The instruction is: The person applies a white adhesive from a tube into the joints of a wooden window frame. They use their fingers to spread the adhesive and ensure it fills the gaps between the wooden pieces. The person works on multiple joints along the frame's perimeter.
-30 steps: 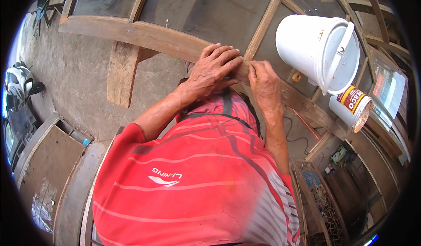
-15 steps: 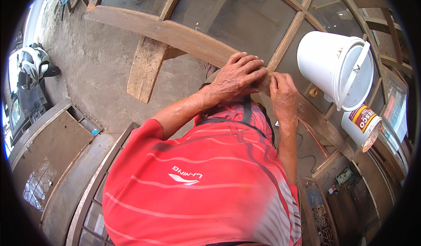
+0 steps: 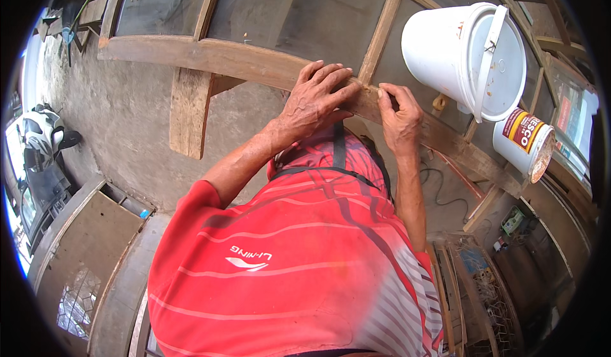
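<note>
A wooden frame with glass panes [image 3: 235,61] lies across the upper view, its near rail running beneath both hands. My left hand [image 3: 312,102] is closed over this rail, fingers bent on the top and thumb low along the near edge. Just to its right, my right hand [image 3: 401,115] is closed, with thumb and forefinger at the rail beside a crossbar joint; whatever is between those fingertips is too small to make out. A white lidded bucket [image 3: 436,48] lies on its side on the panes, right of my hands, with a smaller labelled tub [image 3: 512,137] below it.
A short board [image 3: 188,115] juts below the frame over the concrete floor [image 3: 137,134]. A black-and-white helmet [image 3: 39,137] is at the far left above framed panels [image 3: 83,242]. A dark cable [image 3: 436,195] and wooden pieces with wire mesh [image 3: 477,306] are at lower right.
The view swung one way, then partly back. My left hand stays on the rail; my right hand's forefinger has lifted and bent a little, its fingertips shifting slightly along the rail.
</note>
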The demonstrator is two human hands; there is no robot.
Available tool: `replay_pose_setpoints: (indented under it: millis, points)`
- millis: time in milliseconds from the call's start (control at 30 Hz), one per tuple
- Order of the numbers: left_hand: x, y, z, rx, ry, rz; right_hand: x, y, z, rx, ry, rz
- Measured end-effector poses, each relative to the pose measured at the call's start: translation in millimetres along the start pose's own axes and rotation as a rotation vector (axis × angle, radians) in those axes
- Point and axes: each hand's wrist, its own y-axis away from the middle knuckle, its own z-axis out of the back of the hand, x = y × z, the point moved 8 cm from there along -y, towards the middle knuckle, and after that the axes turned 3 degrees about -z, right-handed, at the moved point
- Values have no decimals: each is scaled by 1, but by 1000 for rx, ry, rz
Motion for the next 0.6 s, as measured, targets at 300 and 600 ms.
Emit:
replay_pose_setpoints:
  millis: [300, 600]
  points:
    - [-13, -9, -3, 69, -92, 2, -2, 1, -1, -31, -31, 63]
    - [-14, -10, -5, 108, -47, 62, -3, 2, 1, -52, -85, 83]
